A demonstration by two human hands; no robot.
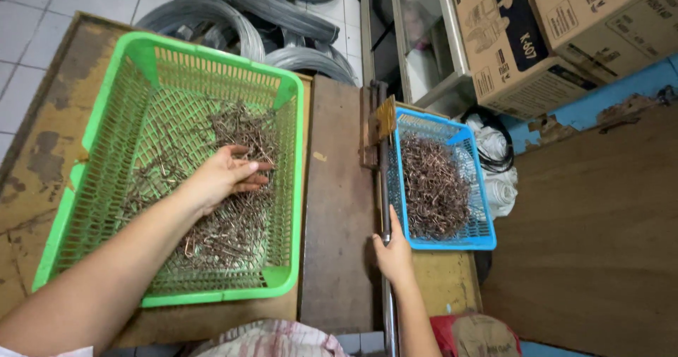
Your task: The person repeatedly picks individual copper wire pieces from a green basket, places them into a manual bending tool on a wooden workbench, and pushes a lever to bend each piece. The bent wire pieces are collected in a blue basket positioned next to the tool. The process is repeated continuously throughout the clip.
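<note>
In the large green plastic mesh basket (106, 159) on the worn wooden workbench (42, 159), my left hand (224, 175) lies palm down on a loose scatter of thin brownish bent wire pieces (233, 230), the fingers curled together over a small bunch of them, though I cannot tell whether they are truly pinched or just covered. My right hand (393, 254) is wrapped around the long grey metal lever bar (385, 201) that runs along the edge of a dark wooden board (337, 209) between the two baskets, the thumb lying up along the bar. Just beside that hand, on its right, sits a smaller blue plastic mesh basket (483, 238) heaped with a dense pile of the same kind of bent wire, darker and more tangled. Beyond the green basket, coils of grey steel wire (212, 14) rest on the white tiled floor. Brown cardboard boxes (558, 39) stand stacked at the far right.
</note>
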